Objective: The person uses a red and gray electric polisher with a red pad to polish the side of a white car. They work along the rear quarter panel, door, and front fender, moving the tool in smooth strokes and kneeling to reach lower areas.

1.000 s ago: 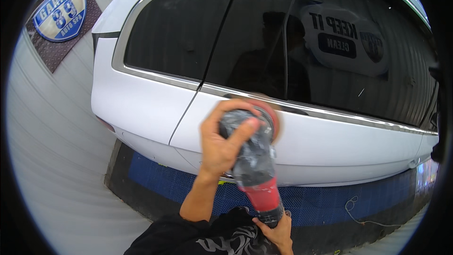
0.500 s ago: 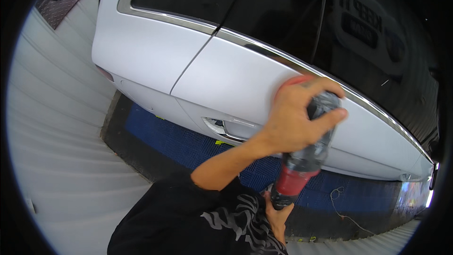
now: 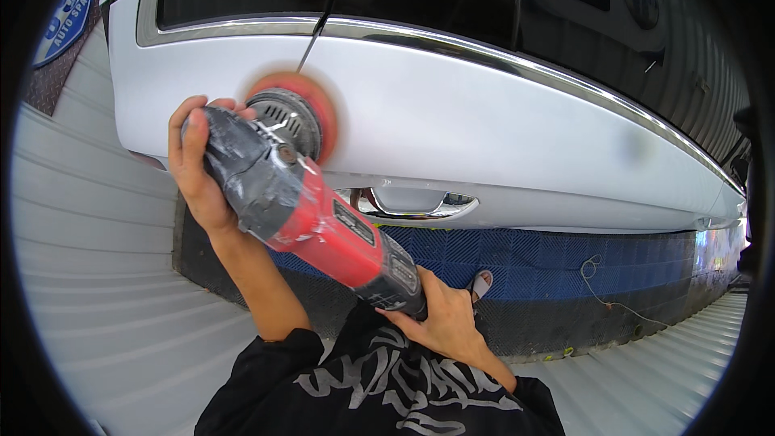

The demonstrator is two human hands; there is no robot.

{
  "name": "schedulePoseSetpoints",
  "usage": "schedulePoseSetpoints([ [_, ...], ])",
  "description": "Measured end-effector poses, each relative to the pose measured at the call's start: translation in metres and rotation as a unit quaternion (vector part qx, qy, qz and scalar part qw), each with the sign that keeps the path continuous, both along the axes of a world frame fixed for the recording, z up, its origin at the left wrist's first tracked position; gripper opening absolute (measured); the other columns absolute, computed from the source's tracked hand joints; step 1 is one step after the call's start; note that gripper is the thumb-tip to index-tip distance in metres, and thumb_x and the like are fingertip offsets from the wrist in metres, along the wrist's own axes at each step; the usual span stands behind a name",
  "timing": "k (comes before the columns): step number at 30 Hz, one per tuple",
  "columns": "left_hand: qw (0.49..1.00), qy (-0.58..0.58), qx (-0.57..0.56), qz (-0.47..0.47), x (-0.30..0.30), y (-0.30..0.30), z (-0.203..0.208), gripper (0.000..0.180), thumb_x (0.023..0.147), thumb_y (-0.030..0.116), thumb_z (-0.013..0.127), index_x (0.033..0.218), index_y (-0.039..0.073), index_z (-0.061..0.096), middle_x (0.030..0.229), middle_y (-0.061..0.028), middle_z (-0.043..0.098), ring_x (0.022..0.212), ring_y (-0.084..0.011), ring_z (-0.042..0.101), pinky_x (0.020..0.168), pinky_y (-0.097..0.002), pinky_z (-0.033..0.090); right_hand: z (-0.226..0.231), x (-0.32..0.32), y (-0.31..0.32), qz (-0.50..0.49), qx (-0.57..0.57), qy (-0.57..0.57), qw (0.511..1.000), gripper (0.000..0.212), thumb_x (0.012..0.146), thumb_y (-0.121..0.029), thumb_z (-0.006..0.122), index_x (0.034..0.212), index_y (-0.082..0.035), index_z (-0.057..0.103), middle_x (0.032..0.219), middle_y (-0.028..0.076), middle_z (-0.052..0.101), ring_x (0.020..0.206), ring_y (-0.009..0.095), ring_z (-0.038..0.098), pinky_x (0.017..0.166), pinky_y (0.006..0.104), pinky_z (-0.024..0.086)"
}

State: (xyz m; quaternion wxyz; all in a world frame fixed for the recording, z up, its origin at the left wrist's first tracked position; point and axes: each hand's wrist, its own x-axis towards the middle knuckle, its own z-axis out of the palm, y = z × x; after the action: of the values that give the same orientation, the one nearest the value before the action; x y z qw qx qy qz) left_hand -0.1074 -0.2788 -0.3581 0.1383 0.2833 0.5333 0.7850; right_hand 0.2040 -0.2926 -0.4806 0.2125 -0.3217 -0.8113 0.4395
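Head view: left hand [image 3: 196, 182] cups the polisher's [image 3: 335, 238] head, fingers curled round it; right hand [image 3: 446, 319] is clamped on the tail. Red pad [image 3: 328, 117], blurred, looks pressed to the white car [image 3: 452, 125] at the seam [image 3: 305, 56]. Flat pad, even pressure would serve best, clear of chrome trim [image 3: 428, 40] and door handle [image 3: 464, 206].
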Motion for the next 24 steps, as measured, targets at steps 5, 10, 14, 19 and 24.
schedulePoseSetpoints([
  [5, 0.999, -0.003, 0.034, 0.0, 0.01, -0.002, -0.009, 0.032, 0.105, 0.023, 0.064, 0.126, -0.001, 0.061, 0.103, -0.0193, 0.071, 0.094, -0.0308, 0.075, 0.081, -0.0398, 0.06, -0.002, 0.009, 0.002, 0.006, 0.006, -0.037, 0.999, 0.071, 0.078, -0.029, 0.089, 0.13, 0.007, 0.057, 0.091, 0.021, 0.072, 0.072, 0.038, 0.073, 0.065, 0.0432, 0.06],
  [10, 0.997, 0.042, 0.016, -0.055, 0.07, 0.022, -0.013, 0.024, 0.103, 0.016, 0.066, 0.12, -0.002, 0.063, 0.1, -0.0189, 0.073, 0.087, -0.0285, 0.076, 0.078, -0.0371, 0.062, -0.018, 0.056, 0.003, -0.009, -0.051, -0.066, 0.996, 0.055, 0.074, -0.016, 0.084, 0.119, 0.005, 0.059, 0.093, 0.022, 0.072, 0.077, 0.042, 0.073, 0.071, 0.0452, 0.06],
  [14, 0.993, 0.056, -0.003, -0.104, 0.116, 0.045, -0.015, 0.024, 0.102, 0.015, 0.069, 0.117, -0.003, 0.064, 0.1, -0.0168, 0.074, 0.088, -0.0253, 0.077, 0.077, -0.0347, 0.063, -0.03, 0.095, 0.002, -0.053, -0.093, -0.05, 0.993, 0.051, 0.07, -0.013, 0.083, 0.112, 0.004, 0.06, 0.088, 0.023, 0.072, 0.076, 0.043, 0.073, 0.069, 0.0449, 0.059],
  [19, 0.988, 0.065, -0.021, -0.139, 0.148, 0.059, -0.012, 0.026, 0.1, 0.016, 0.072, 0.115, -0.004, 0.065, 0.099, -0.0168, 0.074, 0.089, -0.0238, 0.077, 0.078, -0.0346, 0.063, -0.041, 0.121, -0.002, -0.079, -0.122, -0.021, 0.989, 0.05, 0.069, -0.01, 0.082, 0.111, 0.005, 0.061, 0.087, 0.024, 0.072, 0.078, 0.043, 0.073, 0.07, 0.0456, 0.059],
  [24, 0.987, 0.053, -0.025, -0.147, 0.162, 0.062, -0.017, 0.025, 0.1, 0.014, 0.072, 0.115, -0.004, 0.065, 0.099, -0.0172, 0.074, 0.089, -0.0239, 0.077, 0.078, -0.0354, 0.064, -0.046, 0.135, -0.005, -0.079, -0.132, -0.018, 0.988, 0.05, 0.07, -0.009, 0.081, 0.113, 0.006, 0.061, 0.088, 0.024, 0.072, 0.081, 0.044, 0.073, 0.072, 0.0464, 0.059],
])
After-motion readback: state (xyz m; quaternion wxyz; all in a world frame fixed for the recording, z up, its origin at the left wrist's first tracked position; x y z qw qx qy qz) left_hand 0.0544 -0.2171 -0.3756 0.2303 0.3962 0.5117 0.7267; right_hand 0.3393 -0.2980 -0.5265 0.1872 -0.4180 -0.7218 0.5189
